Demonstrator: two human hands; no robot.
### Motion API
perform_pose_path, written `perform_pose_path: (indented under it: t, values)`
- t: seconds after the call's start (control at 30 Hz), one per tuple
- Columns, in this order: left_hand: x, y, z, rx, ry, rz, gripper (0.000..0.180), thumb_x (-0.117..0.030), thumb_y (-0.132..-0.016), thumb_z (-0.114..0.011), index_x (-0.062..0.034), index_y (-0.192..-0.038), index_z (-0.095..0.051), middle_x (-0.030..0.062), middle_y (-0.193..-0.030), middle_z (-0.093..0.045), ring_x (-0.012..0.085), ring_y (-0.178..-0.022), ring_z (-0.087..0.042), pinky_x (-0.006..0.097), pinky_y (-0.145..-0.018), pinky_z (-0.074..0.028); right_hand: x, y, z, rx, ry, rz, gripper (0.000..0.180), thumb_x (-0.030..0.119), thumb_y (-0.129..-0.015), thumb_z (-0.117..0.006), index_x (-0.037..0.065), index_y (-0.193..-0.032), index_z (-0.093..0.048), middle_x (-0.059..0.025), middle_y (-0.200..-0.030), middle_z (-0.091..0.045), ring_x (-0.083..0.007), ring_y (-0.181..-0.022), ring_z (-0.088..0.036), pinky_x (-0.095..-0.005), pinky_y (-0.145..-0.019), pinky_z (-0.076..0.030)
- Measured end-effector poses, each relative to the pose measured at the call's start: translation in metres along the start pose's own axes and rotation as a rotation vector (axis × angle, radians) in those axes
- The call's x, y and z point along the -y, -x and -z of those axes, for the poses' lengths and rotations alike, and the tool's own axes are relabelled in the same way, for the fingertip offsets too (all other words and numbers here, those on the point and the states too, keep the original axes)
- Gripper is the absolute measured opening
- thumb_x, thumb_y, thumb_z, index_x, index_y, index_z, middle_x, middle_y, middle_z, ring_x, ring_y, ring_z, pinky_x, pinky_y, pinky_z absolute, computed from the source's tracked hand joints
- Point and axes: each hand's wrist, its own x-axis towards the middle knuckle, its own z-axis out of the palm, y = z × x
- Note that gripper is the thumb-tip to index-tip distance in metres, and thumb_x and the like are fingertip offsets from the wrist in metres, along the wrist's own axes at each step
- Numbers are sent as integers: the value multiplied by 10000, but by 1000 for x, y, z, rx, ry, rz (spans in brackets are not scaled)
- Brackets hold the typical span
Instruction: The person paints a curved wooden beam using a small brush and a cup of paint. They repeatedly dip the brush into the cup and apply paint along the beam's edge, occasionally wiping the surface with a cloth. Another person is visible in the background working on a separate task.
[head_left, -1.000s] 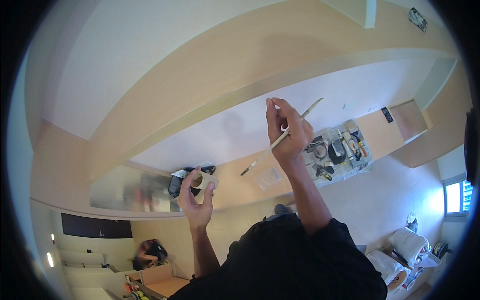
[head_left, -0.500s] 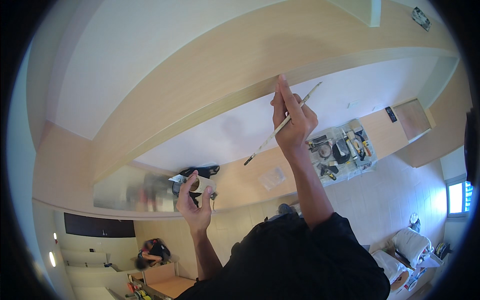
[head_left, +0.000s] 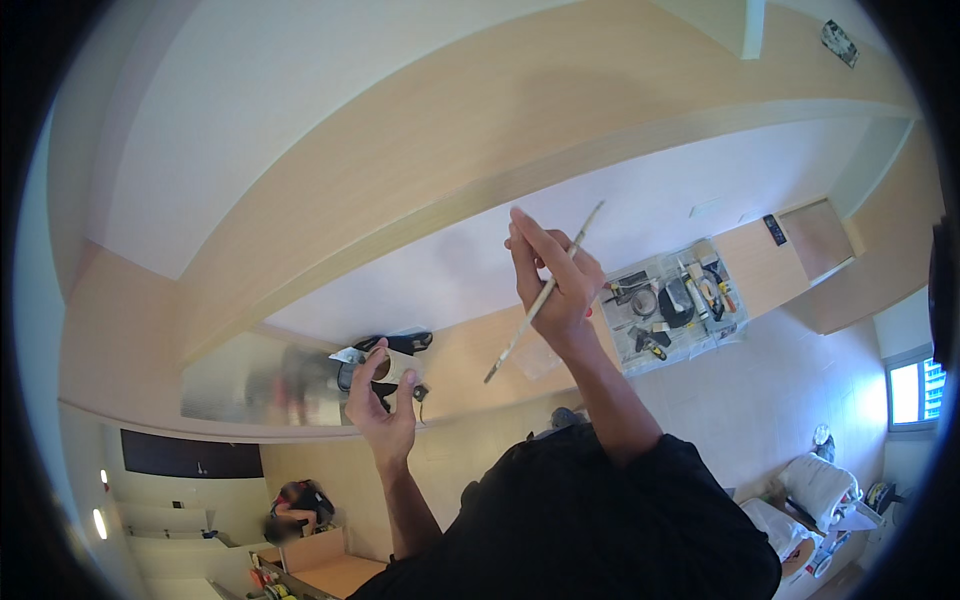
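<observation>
Here, the right hand [head_left: 562, 292] is raised and tilted inward, its thumb and forefinger tips brought close together, with a thin brush [head_left: 508, 350] clasped slantwise, partly covered by fingers. Lower down, a pale cylinder [head_left: 402, 366], apparently a roll, is pinched between the left hand's [head_left: 384, 420] thumb and fingers; its shadowed inside is poorly seen.

- Tabletop [head_left: 460, 345]: long, pale wood grain, running below the white wall.
- Toward its right, a clear plastic sheet [head_left: 690, 343] strewn with hand tools [head_left: 677, 302].
- Farther right, a dark remote-like object [head_left: 774, 230].
- Near its middle, a clear flat packet [head_left: 540, 362], partly hidden.
- Left of that, black bag-like items [head_left: 410, 342].
- Floor [head_left: 780, 375]: pale; white sacks [head_left: 822, 488] rest at lower right.
</observation>
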Motion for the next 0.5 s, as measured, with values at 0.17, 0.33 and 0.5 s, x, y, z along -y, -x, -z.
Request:
perform_pose_path:
  t: [0.17,0.33,0.5]
  values:
    - [-3,2,-11,-1,45,-31,457,60,-836,-775,15,-1270,-641,194,-1288,-687,251,-1136,-653,359,-996,-505,-4,3,20,-18,-21,-55,217,-58,-782,-847,7,-936,-708,-88,-754,-718,-156,-579,-628,-265,-512,-475]
    - [-8,6,-21,0,113,-24,468,68,-829,-778,25,-1272,-635,209,-1299,-677,268,-1156,-654,365,-991,-514,-18,-11,27,-14,13,-44,284,-87,-863,-753,-24,-1139,-730,-110,-739,-715,-180,-626,-698,-274,-539,-514]
    - [-8,10,-17,-11,77,-34,464,63,-827,-782,23,-1265,-636,206,-1296,-679,261,-1145,-656,362,-977,-520,-21,-24,20,22,152,-19,450,-100,-889,-717,-9,-1328,-676,-121,-691,-695,-181,-640,-722,-264,-551,-514]
